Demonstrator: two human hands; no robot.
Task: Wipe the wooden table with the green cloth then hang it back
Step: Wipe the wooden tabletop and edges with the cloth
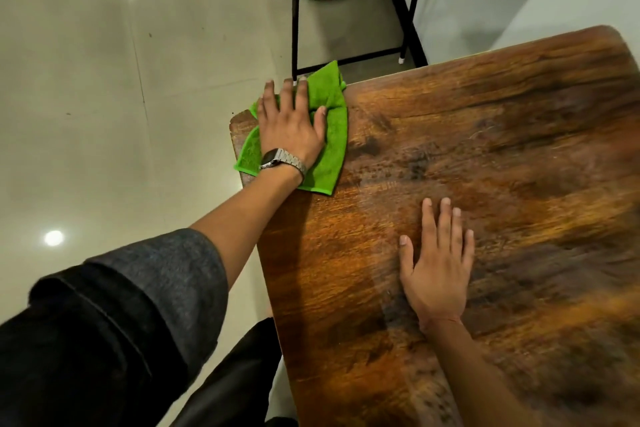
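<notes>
Green cloth (330, 149) under left hand (291, 125); no writing legible.

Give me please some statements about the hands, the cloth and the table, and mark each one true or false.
1. The left hand presses flat on the cloth. True.
2. The right hand holds the cloth. False: it rests flat on the bare table, apart from the cloth.
3. The cloth lies at the far left corner of the table, partly over the edge. True.
4. The cloth is blue. False: it is green.
5. A watch is on the right wrist. False: it is on the left wrist.
</notes>
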